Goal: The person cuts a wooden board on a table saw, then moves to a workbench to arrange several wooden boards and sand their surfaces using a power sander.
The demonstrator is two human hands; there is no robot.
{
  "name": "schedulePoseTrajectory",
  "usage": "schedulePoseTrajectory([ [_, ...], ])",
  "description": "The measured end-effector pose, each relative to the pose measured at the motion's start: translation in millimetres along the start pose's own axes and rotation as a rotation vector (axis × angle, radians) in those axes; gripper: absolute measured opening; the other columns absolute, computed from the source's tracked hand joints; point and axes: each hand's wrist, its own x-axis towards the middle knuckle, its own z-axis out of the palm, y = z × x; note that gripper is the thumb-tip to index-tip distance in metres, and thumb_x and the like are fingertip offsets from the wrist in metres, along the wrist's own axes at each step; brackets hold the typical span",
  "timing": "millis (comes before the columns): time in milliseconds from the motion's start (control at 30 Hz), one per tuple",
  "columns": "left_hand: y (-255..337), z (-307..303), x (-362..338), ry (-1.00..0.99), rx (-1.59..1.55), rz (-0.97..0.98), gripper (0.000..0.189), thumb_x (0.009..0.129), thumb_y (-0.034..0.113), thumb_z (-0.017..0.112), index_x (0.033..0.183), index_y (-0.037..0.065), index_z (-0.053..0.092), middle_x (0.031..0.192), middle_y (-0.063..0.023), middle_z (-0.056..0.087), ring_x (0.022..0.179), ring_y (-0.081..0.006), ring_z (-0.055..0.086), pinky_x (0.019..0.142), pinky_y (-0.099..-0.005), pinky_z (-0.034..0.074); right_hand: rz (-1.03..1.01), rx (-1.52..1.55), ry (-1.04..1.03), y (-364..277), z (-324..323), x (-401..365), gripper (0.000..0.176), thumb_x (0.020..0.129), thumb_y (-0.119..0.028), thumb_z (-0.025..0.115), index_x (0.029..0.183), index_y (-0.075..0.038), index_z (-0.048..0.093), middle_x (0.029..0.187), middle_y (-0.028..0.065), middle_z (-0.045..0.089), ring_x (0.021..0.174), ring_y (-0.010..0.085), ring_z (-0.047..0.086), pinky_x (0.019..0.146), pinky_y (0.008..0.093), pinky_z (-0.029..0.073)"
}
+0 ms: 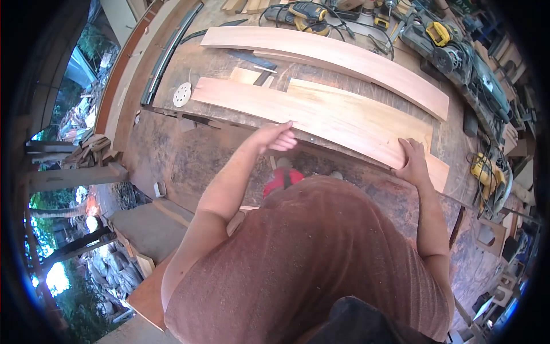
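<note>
A long pale wooden board (321, 123) lies along the near edge of the workbench. At its right part my right hand (413, 163) grips it, fingers on the top face and thumb by the near edge. My left hand (276, 137) is at the board's near edge, left of its middle. Its thumb points out toward the board and stands apart from the loosely curled fingers, with nothing visible between them. Whether the thumb touches the wood is hard to tell. A wider pale board (366, 100) lies partly under the near one. Beyond them rests a long curved board (332, 54).
A round sanding disc (182, 94) lies left of the boards. Yellow-and-black power tools (309, 17) with cords stand at the back. At the right are a large saw-like machine (481, 80) and a yellow corded tool (487, 175). Metal rails (172, 54) run along the left.
</note>
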Motion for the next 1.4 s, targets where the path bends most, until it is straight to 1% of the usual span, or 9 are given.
schedulePoseTrajectory([
  [100,27.9,-41.4,-8.4,0.340,0.345,0.273,0.025,0.093,0.025,0.060,0.082,0.006,0.072,0.076,-0.0055,0.072,0.066,-0.0128,0.066,0.064,-0.0274,0.054,0.037,-0.016,0.020,-1.3,3.6,5.3,0.097,0.048,-0.019,0.089,0.136,-0.012,0.049,0.129,0.0187,0.049,0.120,0.0407,0.044,0.110,0.0520,0.030],
  [233,47.6,-137.3,25.8,0.900,0.809,0.806,0.042,0.083,0.041,0.073,0.102,0.004,0.069,0.101,-0.0164,0.070,0.093,-0.0315,0.066,0.084,-0.0396,0.052,0.114,-0.118,-0.074,-14.5,1.7,11.9,0.097,0.054,-0.028,0.089,0.139,-0.010,0.046,0.138,0.0195,0.042,0.128,0.0391,0.039,0.113,0.0508,0.028],
  [367,66.4,-201.5,96.6,0.583,1.310,0.831,0.060,0.080,0.045,0.072,0.114,-0.004,0.064,0.126,-0.0258,0.059,0.123,-0.0398,0.052,0.105,-0.0446,0.042,0.060,-0.224,-0.175,-79.2,9.7,39.8,0.097,0.065,-0.043,0.086,0.144,-0.010,0.041,0.149,0.0221,0.031,0.141,0.0376,0.027,0.118,0.0508,0.022],
  [467,70.5,-197.8,102.2,0.513,1.148,0.852,0.049,0.083,0.039,0.071,0.106,-0.004,0.066,0.113,-0.0254,0.063,0.108,-0.0409,0.058,0.096,-0.0457,0.046,0.064,-0.158,-0.247,-128.9,27.8,81.9,0.094,0.071,-0.049,0.081,0.146,-0.011,0.039,0.155,0.0227,0.023,0.147,0.0346,0.019,0.121,0.0526,0.013],
  [600,79.7,-186.4,84.2,0.392,1.188,0.692,0.048,0.084,0.038,0.069,0.112,-0.001,0.065,0.116,-0.0243,0.061,0.115,-0.0397,0.055,0.099,-0.0470,0.043,-0.016,-0.121,-0.058,-145.5,66.6,114.2,0.090,0.069,-0.047,0.081,0.143,-0.012,0.044,0.145,0.0232,0.037,0.139,0.0377,0.031,0.118,0.0555,0.018],
  [700,78.7,-195.3,92.2,0.611,1.227,1.186,0.052,0.083,0.038,0.069,0.120,0.001,0.061,0.123,-0.0227,0.057,0.123,-0.0370,0.050,0.103,-0.0488,0.039,0.014,-0.044,-0.061,-145.5,70.9,120.2,0.095,0.059,-0.044,0.085,0.140,-0.012,0.047,0.135,0.0222,0.046,0.129,0.0394,0.040,0.116,0.0569,0.021],
  [767,89.3,-195.5,94.5,0.441,1.334,0.923,0.055,0.083,0.037,0.069,0.125,0.002,0.058,0.130,-0.0223,0.054,0.127,-0.0372,0.045,0.105,-0.0501,0.036,0.004,-0.036,0.014,-143.6,75.4,122.8,0.095,0.057,-0.044,0.086,0.138,-0.012,0.048,0.132,0.0214,0.048,0.127,0.0400,0.042,0.114,0.0575,0.023],
  [1200,88.0,-199.7,109.5,0.345,1.305,0.993,0.028,0.087,0.030,0.063,0.090,0.002,0.066,0.093,-0.0169,0.061,0.093,-0.0372,0.058,0.081,-0.0481,0.046,-0.055,0.027,0.079,-151.5,66.1,116.0,0.088,0.052,-0.044,0.084,0.127,-0.007,0.054,0.121,0.0204,0.051,0.113,0.0401,0.045,0.104,0.0508,0.035],
  [1400,95.1,-197.7,105.2,0.326,1.229,1.052,0.024,0.086,0.026,0.064,0.080,0.003,0.063,0.086,-0.0161,0.061,0.085,-0.0367,0.058,0.077,-0.0480,0.046,-0.110,-0.023,0.060,-135.2,80.3,122.2,0.098,0.058,-0.055,0.082,0.135,-0.003,0.050,0.127,0.0222,0.051,0.123,0.0397,0.045,0.114,0.0546,0.023],
])
